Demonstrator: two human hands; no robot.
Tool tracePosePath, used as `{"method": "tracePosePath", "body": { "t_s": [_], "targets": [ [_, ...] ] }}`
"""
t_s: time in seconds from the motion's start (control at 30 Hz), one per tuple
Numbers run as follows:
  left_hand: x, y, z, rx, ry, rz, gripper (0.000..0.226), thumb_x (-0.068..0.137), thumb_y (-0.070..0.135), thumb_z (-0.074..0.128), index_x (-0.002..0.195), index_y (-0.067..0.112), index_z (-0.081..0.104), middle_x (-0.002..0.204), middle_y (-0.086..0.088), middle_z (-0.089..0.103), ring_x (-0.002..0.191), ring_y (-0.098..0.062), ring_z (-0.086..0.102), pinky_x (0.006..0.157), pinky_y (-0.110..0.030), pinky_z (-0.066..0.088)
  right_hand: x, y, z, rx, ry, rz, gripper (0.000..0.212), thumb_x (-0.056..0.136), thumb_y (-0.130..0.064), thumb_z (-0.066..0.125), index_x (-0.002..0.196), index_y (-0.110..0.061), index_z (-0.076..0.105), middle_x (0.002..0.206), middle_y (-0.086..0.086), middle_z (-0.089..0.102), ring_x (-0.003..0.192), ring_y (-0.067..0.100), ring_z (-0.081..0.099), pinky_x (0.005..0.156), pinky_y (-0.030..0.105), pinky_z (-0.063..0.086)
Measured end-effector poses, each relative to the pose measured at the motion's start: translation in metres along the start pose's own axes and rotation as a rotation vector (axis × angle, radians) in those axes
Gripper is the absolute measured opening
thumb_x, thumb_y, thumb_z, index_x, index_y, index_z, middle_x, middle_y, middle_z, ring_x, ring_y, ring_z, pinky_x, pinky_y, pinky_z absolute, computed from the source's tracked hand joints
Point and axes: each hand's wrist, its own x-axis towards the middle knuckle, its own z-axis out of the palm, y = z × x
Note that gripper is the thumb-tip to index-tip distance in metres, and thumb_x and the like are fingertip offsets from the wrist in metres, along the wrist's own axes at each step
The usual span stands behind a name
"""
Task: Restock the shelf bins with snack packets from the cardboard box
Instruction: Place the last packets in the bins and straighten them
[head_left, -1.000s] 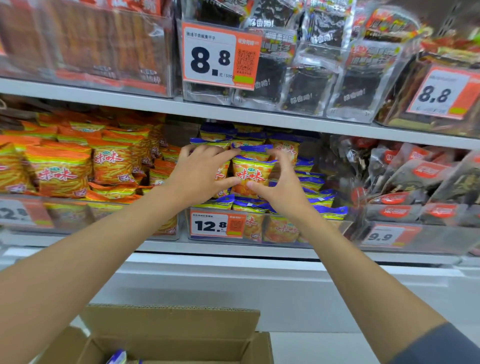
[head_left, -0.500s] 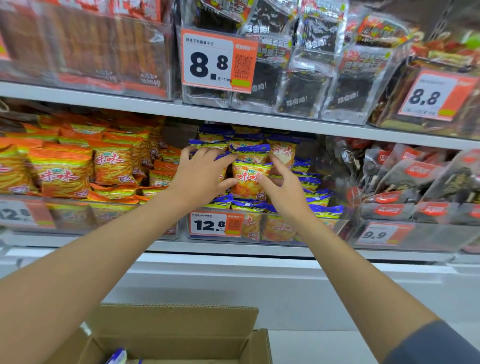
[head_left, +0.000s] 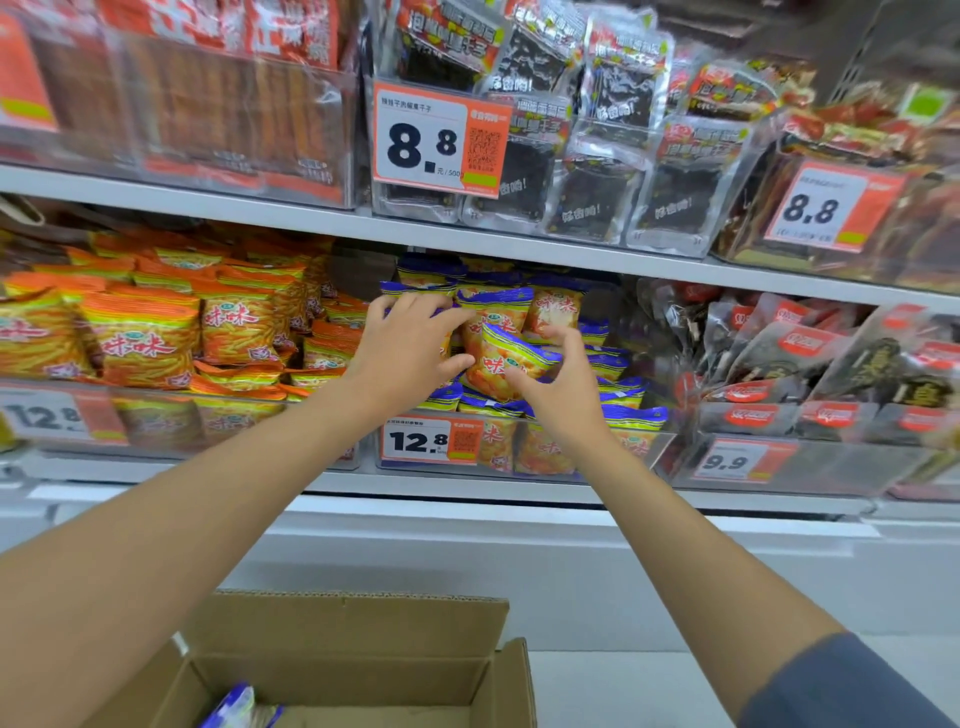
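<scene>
Left hand (head_left: 410, 353): fingers (head_left: 410, 304) spread and released, flat on the stack, probably steadying it.
Right hand (head_left: 563, 395): fingers curved round the packet's right edge; cannot tell if they pinch it.
Snack packet (head_left: 496, 364): tilted between both thumbs, atop the shelf bin (head_left: 524, 447) pile, probably being seated face outward.
Cardboard box (head_left: 363, 623): well below the fingers, open for the next pick.

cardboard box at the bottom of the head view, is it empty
No, a blue-edged packet lies inside the cardboard box, at the near left of its floor.
</scene>
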Motion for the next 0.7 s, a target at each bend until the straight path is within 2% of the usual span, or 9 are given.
{"method": "tracePosePath", "body": {
  "t_s": [0.07,0.13,0.17,0.23,0.33,0.4,0.53,0.67,0.7],
  "targets": [
    [0.0,0.0,-0.002,-0.029,-0.023,-0.02,0.055,0.092,0.051,0.055,0.143,0.035,0.042,0.143,0.004,0.046,0.134,-0.018,0.036,0.111,-0.045,0.022,0.004,-0.002,0.0,0.078,0.001,0.035,0.047,0.082,-0.027,0.074,0.119,-0.03,0.045,0.107,-0.008,0.056,0.09,0.018,0.06,0.081,0.04,0.054],
    [0.001,-0.001,-0.003,-0.056,-0.028,-0.04,0.057,0.093,0.049,0.055,0.145,0.033,0.038,0.144,0.004,0.045,0.135,-0.018,0.036,0.111,-0.045,0.022,0.014,-0.006,-0.002,0.123,-0.027,0.08,0.04,0.086,-0.026,0.069,0.116,-0.029,0.042,0.096,-0.002,0.056,0.076,0.018,0.059,0.068,0.038,0.053],
    [0.001,-0.002,-0.003,-0.062,-0.033,-0.042,0.058,0.093,0.048,0.055,0.146,0.032,0.036,0.145,0.004,0.044,0.135,-0.018,0.036,0.112,-0.045,0.022,0.019,-0.009,-0.002,0.12,-0.078,0.1,0.04,0.088,-0.025,0.067,0.118,-0.027,0.04,0.1,0.0,0.057,0.077,0.016,0.059,0.067,0.036,0.052],
    [0.0,-0.004,-0.001,-0.064,-0.032,-0.021,0.058,0.093,0.048,0.056,0.146,0.034,0.036,0.145,0.005,0.045,0.134,-0.017,0.037,0.111,-0.044,0.022,0.026,-0.01,-0.001,0.088,-0.143,0.111,0.046,0.09,-0.025,0.068,0.125,-0.024,0.037,0.109,-0.001,0.059,0.09,0.013,0.062,0.076,0.036,0.056],
    [-0.004,-0.006,0.004,-0.038,-0.02,0.019,0.056,0.092,0.049,0.056,0.144,0.036,0.04,0.145,0.003,0.044,0.135,-0.018,0.036,0.111,-0.043,0.02,0.024,-0.007,0.007,0.088,-0.064,0.076,0.052,0.086,-0.027,0.074,0.124,-0.023,0.039,0.103,-0.008,0.057,0.09,0.013,0.062,0.078,0.041,0.058],
    [-0.006,-0.007,0.007,-0.013,-0.008,0.034,0.055,0.091,0.05,0.057,0.142,0.035,0.043,0.145,0.001,0.044,0.136,-0.019,0.035,0.111,-0.043,0.019,0.019,0.003,0.011,0.125,-0.051,0.051,0.053,0.085,-0.028,0.075,0.126,-0.025,0.043,0.111,-0.005,0.059,0.096,0.014,0.064,0.08,0.044,0.058],
    [-0.009,-0.006,0.011,0.017,0.039,0.057,0.059,0.089,0.05,0.06,0.142,0.031,0.043,0.145,-0.002,0.045,0.135,-0.021,0.037,0.111,-0.044,0.021,0.014,0.011,0.007,0.114,-0.064,0.037,0.065,0.086,-0.035,0.071,0.144,-0.03,0.041,0.14,-0.006,0.047,0.113,0.008,0.056,0.092,0.042,0.055],
    [-0.011,-0.005,0.012,0.032,0.037,0.051,0.061,0.089,0.046,0.062,0.144,0.029,0.042,0.149,-0.005,0.041,0.139,-0.023,0.033,0.116,-0.048,0.017,0.007,0.009,0.0,-0.033,-0.048,-0.061,0.077,0.086,-0.033,0.071,0.151,-0.037,0.028,0.143,-0.007,0.039,0.114,0.007,0.049,0.093,0.033,0.052],
    [-0.011,-0.004,0.01,0.026,0.046,0.05,0.061,0.088,0.045,0.064,0.143,0.028,0.044,0.15,-0.006,0.04,0.14,-0.025,0.032,0.116,-0.049,0.017,0.005,0.008,-0.001,-0.066,-0.031,-0.087,0.078,0.086,-0.032,0.072,0.15,-0.038,0.028,0.142,-0.007,0.038,0.116,0.009,0.048,0.095,0.035,0.05]
  ]
}}
